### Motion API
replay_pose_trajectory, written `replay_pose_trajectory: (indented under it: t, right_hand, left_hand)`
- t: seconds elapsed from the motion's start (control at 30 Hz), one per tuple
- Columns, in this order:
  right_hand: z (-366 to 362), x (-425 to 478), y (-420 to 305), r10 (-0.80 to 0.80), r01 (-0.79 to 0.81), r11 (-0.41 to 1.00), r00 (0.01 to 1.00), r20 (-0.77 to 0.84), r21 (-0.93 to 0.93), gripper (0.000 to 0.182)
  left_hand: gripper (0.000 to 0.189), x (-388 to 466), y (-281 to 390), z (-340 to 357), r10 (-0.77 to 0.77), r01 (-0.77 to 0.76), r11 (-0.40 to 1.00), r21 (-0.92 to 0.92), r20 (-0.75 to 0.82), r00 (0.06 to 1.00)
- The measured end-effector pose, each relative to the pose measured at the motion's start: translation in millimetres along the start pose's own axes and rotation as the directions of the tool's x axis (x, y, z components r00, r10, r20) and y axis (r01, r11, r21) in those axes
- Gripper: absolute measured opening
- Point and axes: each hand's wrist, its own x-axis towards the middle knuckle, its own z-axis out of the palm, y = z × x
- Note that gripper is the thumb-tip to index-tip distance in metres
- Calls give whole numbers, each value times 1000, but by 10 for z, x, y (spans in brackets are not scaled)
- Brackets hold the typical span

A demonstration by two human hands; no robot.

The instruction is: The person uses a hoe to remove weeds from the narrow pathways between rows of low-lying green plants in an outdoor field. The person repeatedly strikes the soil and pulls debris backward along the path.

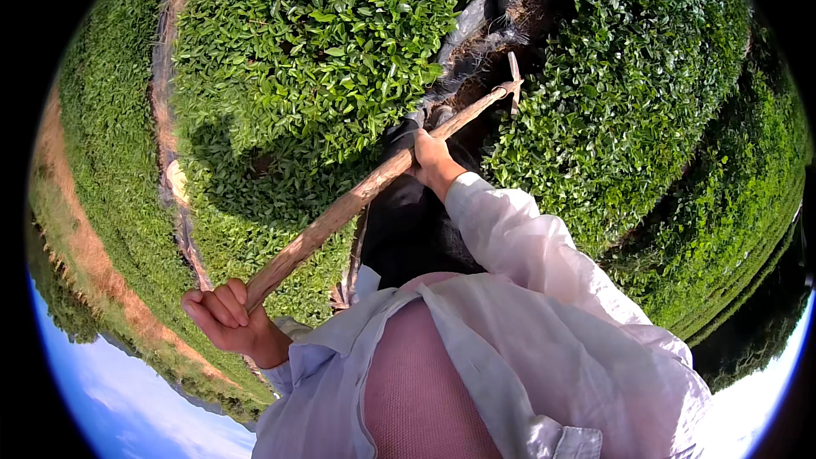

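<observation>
A long wooden handle (pixel 338 213) slants from lower left to upper right, with a narrow metal pick or hoe head (pixel 515 83) at its far end. My left hand (pixel 223 319) is closed round the near end of the handle. Further up the shaft, my right hand (pixel 432 159) grips it from the right side. The tool's head is over the dark furrow between two rows of leafy bushes, beside the right row's edge. Whether its tip touches the soil I cannot tell.
Dense green bushes (pixel 319 44) rise on the left and more bushes (pixel 625 115) on the right. Grey plastic ground sheeting (pixel 468 19), torn in places, and dry litter line the furrow. Further left runs a narrow strip (pixel 167 76) between rows.
</observation>
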Motion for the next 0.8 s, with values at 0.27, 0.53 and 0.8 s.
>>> replay_pose_trajectory:
  t: [0.27, 0.53, 0.8]
  right_hand:
    - [411, -766, 358, -21, -74, 963, 937, 348, 258, 21]
    - [-279, 136, -205, -189, 131, 913, 975, 115, 387, 22]
    - [-356, 18, -221, -202, 81, 875, 957, 208, 477, 24]
  left_hand:
    - [22, 240, 884, 31, 291, -274, 956, -104, 223, 931]
    - [20, 340, -539, -37, 116, -92, 972, 217, -104, 988]
    - [21, 577, -363, -1, 119, -118, 983, 142, 0, 993]
